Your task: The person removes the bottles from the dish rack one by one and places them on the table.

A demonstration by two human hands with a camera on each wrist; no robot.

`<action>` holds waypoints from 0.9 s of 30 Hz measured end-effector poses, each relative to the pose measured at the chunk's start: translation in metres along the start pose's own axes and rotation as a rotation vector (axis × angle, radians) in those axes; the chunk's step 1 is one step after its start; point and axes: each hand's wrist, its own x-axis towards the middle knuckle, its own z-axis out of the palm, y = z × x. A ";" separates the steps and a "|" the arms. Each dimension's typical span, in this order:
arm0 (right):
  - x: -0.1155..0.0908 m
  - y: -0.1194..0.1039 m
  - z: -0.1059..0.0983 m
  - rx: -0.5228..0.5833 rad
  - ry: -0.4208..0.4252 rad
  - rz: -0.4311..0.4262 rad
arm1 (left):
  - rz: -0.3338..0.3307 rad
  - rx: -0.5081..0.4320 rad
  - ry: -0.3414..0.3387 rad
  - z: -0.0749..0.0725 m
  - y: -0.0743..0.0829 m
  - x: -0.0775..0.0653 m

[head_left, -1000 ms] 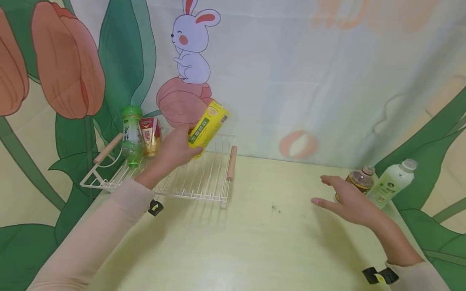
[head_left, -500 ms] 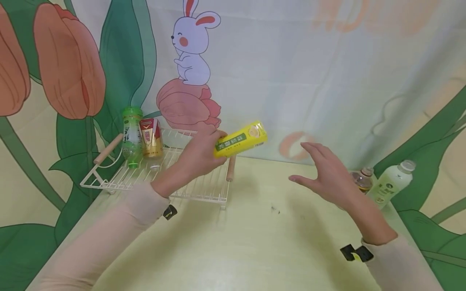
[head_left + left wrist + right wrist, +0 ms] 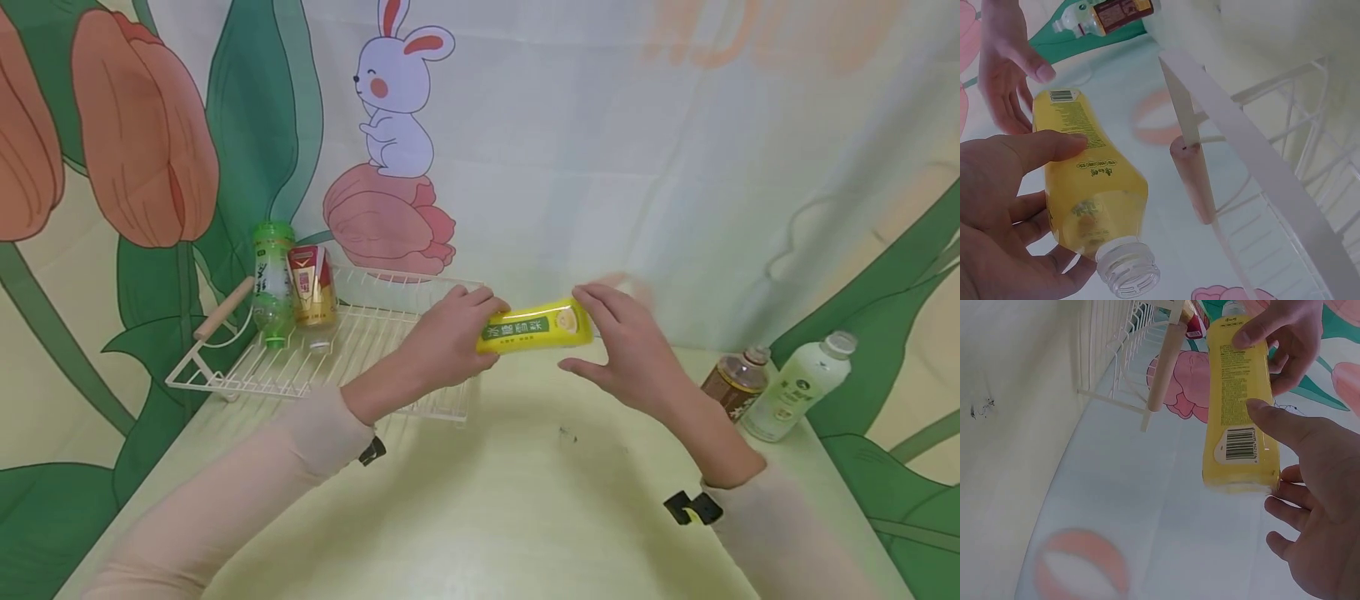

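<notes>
Our left hand [image 3: 452, 340] grips the yellow plastic bottle [image 3: 536, 327]. Our right hand [image 3: 630, 354] has come to its base, fingers wide, so we now flank it left and right.

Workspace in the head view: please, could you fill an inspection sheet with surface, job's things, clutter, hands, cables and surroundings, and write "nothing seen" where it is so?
Surface: pale table with small dark marks.
Job's things: yellow bottle, held above the table, on its side.
Clutter: rack at left holds a green bottle and a red-gold bottle; a brown bottle and a pale green bottle stand at the table's right.
Hands: left hand grips the yellow bottle; right hand is at its base end, contact unclear.
Cables: nothing seen.
Surroundings: printed cloth behind the table.
</notes>
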 end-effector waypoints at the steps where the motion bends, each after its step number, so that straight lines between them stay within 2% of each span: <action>1: 0.000 -0.001 0.002 -0.001 -0.010 -0.002 | 0.008 0.005 -0.003 0.001 0.002 0.001; 11: 0.006 -0.009 0.015 -0.055 -0.054 -0.054 | 0.065 0.054 -0.036 0.011 0.013 0.006; 21: 0.006 -0.017 0.022 -0.070 -0.105 -0.024 | 0.111 0.073 0.002 0.014 0.015 0.003; 27: 0.007 -0.020 0.024 -0.078 -0.105 -0.041 | 0.106 0.095 -0.001 0.017 0.014 0.002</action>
